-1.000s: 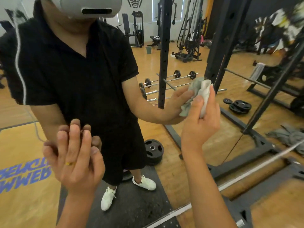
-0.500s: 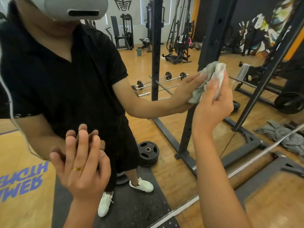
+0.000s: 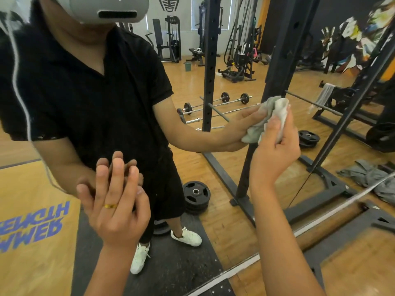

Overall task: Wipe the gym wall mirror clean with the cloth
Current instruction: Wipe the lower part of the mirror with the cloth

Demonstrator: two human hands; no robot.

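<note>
The grip of the right hand (image 3: 275, 150) was closed around the cloth (image 3: 277, 112). The cloth was pale, grey and white, and all bunched up. The fingers were curled round it, and it was pressed against the mirror (image 3: 235, 86) in the upper right of the frame. The cloth and its twin in the glass were seen touching each other there.

The grip of the left hand (image 3: 115, 208) was open. Its fingers were held straight and close together, pointing up, in the lower left of the frame. Nothing was held by it. Its fingertips were seen right up against the fingertips in the glass. A gold ring (image 3: 111, 206) was worn on one finger.

Most of the frame was filled by the mirror. A person in a black shirt (image 3: 85, 92) and white shoes (image 3: 186, 237) was shown in it, with a grey headset (image 3: 111, 7) at the top left. A thin white cable (image 3: 21, 103) was seen hanging down the left side of the shirt.

A wooden gym floor was shown in the glass too. Barbells (image 3: 215, 102) were laid on it near the middle of the frame, behind a black rack post (image 3: 210, 60). A round black weight plate (image 3: 196, 194) was laid flat near the shoes. A heap of grey fabric (image 3: 367, 176) was seen on the floor at the right edge. Blue letters (image 3: 32, 225), turned backwards, were printed on a yellow patch at the lower left.

The bottom of the mirror was marked by a pale strip (image 3: 239, 270) slanting across the lower right.
</note>
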